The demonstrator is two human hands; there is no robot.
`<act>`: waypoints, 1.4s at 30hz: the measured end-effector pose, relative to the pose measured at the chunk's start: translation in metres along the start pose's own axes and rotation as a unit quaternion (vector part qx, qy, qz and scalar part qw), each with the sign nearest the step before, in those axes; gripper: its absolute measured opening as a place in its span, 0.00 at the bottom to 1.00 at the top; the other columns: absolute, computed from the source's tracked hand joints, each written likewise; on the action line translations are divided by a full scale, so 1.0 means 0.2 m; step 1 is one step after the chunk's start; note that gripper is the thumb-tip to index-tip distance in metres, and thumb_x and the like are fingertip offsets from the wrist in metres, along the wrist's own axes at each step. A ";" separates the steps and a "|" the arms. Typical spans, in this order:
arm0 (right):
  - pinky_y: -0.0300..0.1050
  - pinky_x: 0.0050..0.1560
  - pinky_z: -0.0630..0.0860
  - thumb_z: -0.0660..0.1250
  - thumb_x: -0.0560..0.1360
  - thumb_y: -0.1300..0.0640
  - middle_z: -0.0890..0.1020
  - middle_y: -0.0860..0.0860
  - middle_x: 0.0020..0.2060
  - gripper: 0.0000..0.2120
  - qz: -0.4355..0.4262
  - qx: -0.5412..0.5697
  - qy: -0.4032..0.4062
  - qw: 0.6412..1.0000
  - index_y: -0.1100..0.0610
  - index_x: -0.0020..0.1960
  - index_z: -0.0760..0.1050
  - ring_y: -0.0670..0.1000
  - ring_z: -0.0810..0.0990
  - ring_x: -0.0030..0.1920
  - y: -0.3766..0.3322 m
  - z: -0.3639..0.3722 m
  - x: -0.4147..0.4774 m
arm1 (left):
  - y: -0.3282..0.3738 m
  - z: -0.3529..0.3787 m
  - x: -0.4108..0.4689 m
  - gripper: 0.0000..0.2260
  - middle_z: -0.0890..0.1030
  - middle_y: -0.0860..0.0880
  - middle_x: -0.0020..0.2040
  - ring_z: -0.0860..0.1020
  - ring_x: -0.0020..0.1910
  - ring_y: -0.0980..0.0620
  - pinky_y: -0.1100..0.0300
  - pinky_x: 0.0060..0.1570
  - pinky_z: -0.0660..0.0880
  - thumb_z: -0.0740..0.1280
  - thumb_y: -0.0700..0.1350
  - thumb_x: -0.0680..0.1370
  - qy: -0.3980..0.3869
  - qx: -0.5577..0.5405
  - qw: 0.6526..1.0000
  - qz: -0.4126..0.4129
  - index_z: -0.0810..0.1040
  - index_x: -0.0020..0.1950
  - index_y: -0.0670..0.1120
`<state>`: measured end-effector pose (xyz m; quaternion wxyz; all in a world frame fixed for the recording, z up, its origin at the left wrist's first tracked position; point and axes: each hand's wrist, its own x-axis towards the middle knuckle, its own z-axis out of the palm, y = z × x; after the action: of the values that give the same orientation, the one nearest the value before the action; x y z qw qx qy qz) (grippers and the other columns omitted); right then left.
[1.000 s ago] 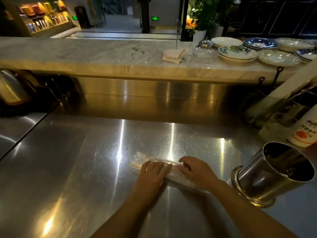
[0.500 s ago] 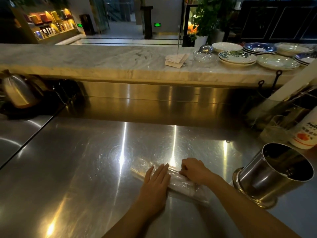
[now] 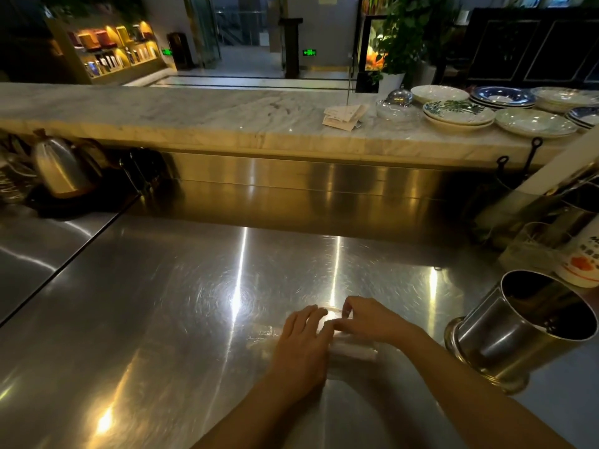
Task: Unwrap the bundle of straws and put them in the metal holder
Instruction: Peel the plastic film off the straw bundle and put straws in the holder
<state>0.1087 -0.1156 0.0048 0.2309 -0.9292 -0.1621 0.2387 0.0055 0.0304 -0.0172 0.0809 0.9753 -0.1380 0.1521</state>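
Observation:
A bundle of straws point(image 3: 351, 350) in clear plastic wrap lies flat on the steel counter point(image 3: 162, 319), low in the middle. My left hand point(image 3: 303, 343) rests palm down on its left part and presses it to the counter. My right hand point(image 3: 368, 320) sits at the bundle's far side with its fingertips pinched on the clear wrap. Most of the bundle is hidden under both hands. The metal holder point(image 3: 525, 335), a shiny steel cup, stands tilted toward me to the right of my right forearm, with nothing visible inside.
Behind the holder stand a glass jar point(image 3: 531, 251) and a white printed cup point(image 3: 581, 264). A steel kettle point(image 3: 61, 166) sits at the far left. On the marble ledge point(image 3: 194, 115) beyond lie several plates point(image 3: 460, 113) and folded papers point(image 3: 343, 115).
My right hand has curled its fingers and taken hold of the wrap at the bundle's far side. My left hand has slid right along the bundle. The bundle itself has barely moved.

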 end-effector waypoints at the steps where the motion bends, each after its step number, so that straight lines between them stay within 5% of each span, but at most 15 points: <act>1: 0.39 0.43 0.72 0.68 0.67 0.39 0.78 0.50 0.50 0.17 -0.010 -0.012 -0.012 1.000 0.50 0.47 0.72 0.45 0.74 0.42 0.00 -0.02 0.00 | 0.00 0.00 -0.01 0.21 0.80 0.49 0.57 0.77 0.59 0.48 0.51 0.59 0.73 0.75 0.46 0.61 -0.002 0.009 1.000 0.008 0.78 0.53 0.51; 4: 0.43 0.49 0.74 0.70 0.69 0.50 0.81 0.53 0.50 0.12 -0.044 -0.034 -0.015 0.998 0.57 0.48 0.79 0.48 0.77 0.44 0.00 -0.07 -0.02 | 0.01 0.01 -0.03 0.20 0.80 0.47 0.59 0.77 0.61 0.47 0.50 0.59 0.73 0.77 0.47 0.58 -0.005 0.027 0.999 0.022 0.78 0.48 0.50; 8: 0.43 0.48 0.74 0.65 0.74 0.56 0.84 0.56 0.44 0.09 -0.063 -0.002 0.024 0.998 0.60 0.44 0.80 0.47 0.78 0.39 -0.04 -0.13 -0.05 | 0.01 0.01 -0.10 0.22 0.76 0.47 0.65 0.73 0.65 0.48 0.48 0.63 0.68 0.70 0.52 0.66 -0.008 0.043 0.998 0.046 0.77 0.58 0.47; 13: 0.51 0.50 0.75 0.57 0.78 0.56 0.80 0.57 0.45 0.12 -0.055 0.016 0.021 0.998 0.63 0.49 0.74 0.55 0.79 0.45 -0.07 -0.14 -0.09 | 0.00 0.00 -0.11 0.19 0.82 0.53 0.53 0.79 0.52 0.55 0.49 0.59 0.74 0.66 0.53 0.68 0.038 -0.003 0.999 0.038 0.74 0.57 0.50; 16: 0.51 0.51 0.76 0.56 0.79 0.56 0.80 0.56 0.44 0.09 -0.058 0.043 0.026 0.997 0.60 0.48 0.71 0.52 0.80 0.44 -0.08 -0.14 -0.10 | 0.00 -0.03 -0.08 0.27 0.82 0.53 0.48 0.79 0.46 0.54 0.55 0.51 0.77 0.71 0.59 0.62 0.018 0.017 1.000 0.008 0.73 0.58 0.52; 22: 0.46 0.47 0.78 0.53 0.80 0.55 0.81 0.53 0.37 0.08 -0.073 0.049 0.023 0.996 0.52 0.43 0.67 0.49 0.80 0.37 -0.11 -0.16 -0.13 | -0.01 -0.01 -0.05 0.10 0.80 0.48 0.59 0.76 0.61 0.47 0.47 0.61 0.70 0.67 0.53 0.69 0.057 0.026 0.998 0.006 0.78 0.48 0.52; 25: 0.49 0.49 0.79 0.52 0.79 0.57 0.83 0.55 0.37 0.09 -0.069 0.067 0.036 0.995 0.53 0.42 0.68 0.51 0.81 0.37 -0.12 -0.20 -0.13 | 0.00 -0.01 -0.05 0.12 0.83 0.54 0.51 0.80 0.54 0.55 0.50 0.62 0.66 0.65 0.55 0.71 0.050 0.019 0.998 0.014 0.77 0.51 0.52; 28: 0.51 0.48 0.80 0.53 0.79 0.55 0.83 0.55 0.36 0.10 -0.071 0.104 0.040 0.991 0.55 0.41 0.69 0.51 0.82 0.36 -0.12 -0.24 -0.14 | 0.00 -0.02 -0.07 0.14 0.82 0.57 0.47 0.80 0.47 0.58 0.52 0.59 0.72 0.59 0.57 0.73 0.040 -0.002 0.999 0.022 0.76 0.53 0.53; 35: 0.50 0.43 0.79 0.54 0.79 0.55 0.80 0.52 0.31 0.11 -0.078 0.121 0.065 0.987 0.55 0.39 0.68 0.50 0.81 0.31 -0.14 -0.30 -0.14 | 0.00 -0.01 -0.09 0.10 0.82 0.49 0.56 0.79 0.56 0.51 0.54 0.58 0.73 0.57 0.49 0.75 0.045 -0.005 0.999 0.011 0.78 0.48 0.50; 42: 0.47 0.38 0.76 0.56 0.79 0.56 0.77 0.53 0.30 0.13 -0.078 0.118 0.112 0.984 0.53 0.36 0.67 0.50 0.78 0.29 -0.15 -0.37 -0.14 | -0.01 -0.02 -0.10 0.15 0.81 0.55 0.46 0.78 0.45 0.56 0.58 0.54 0.76 0.64 0.53 0.71 0.021 -0.021 1.000 0.001 0.76 0.55 0.50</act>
<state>0.1185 -0.1275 0.0872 0.3738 -0.9007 -0.1778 0.1321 -0.0144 0.0374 -0.0195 0.1042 0.9698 -0.1407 0.1696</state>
